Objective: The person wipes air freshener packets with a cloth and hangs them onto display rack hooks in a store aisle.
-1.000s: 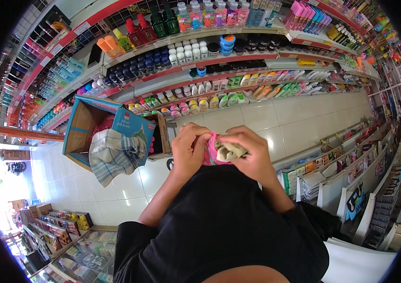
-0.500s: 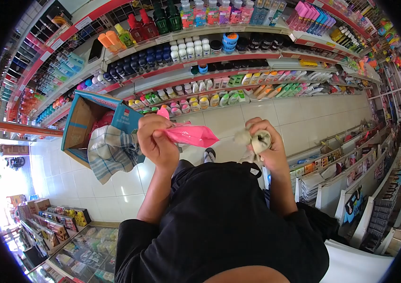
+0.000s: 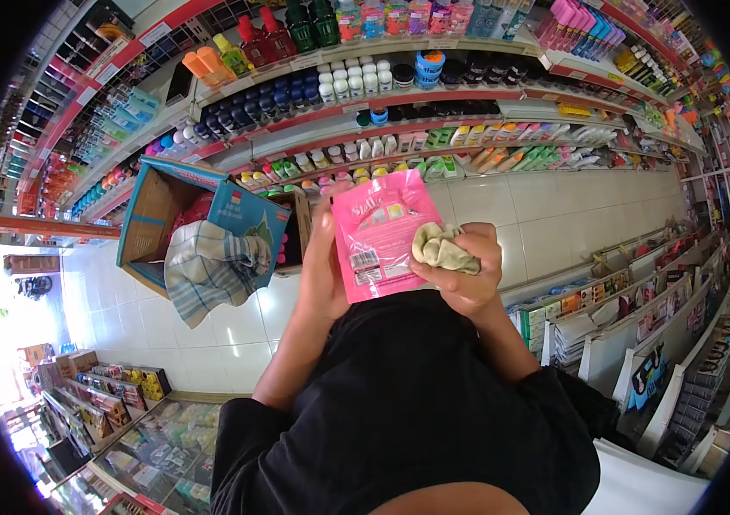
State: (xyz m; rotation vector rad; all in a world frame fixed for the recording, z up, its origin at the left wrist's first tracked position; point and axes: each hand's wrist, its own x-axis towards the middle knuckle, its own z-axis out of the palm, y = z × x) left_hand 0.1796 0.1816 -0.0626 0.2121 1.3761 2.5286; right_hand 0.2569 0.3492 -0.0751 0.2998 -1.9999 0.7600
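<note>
Shop shelves (image 3: 356, 112) curving behind. Left hand (image 3: 322, 266) gripping pink sachet (image 3: 378, 253) (barcode showing); right hand (image 3: 472, 270) pinching crumpled cloth (image 3: 444, 249) against it.

Carries red bottles (image 3: 264, 41), green bottles (image 3: 312, 26) and small clear bottles (image 3: 395, 21) along the upper shelf (image 3: 305, 62), beyond the blue box (image 3: 243, 209) and stretching to its right. Holds dark blue bottles (image 3: 266, 105), white bottles (image 3: 355, 84) and a blue tub (image 3: 428, 70) one shelf lower, with mixed colored bottles on the lowest shelves. Spreads out as pale, glossy floor (image 3: 545, 206) on both sides of the blue box.
</note>
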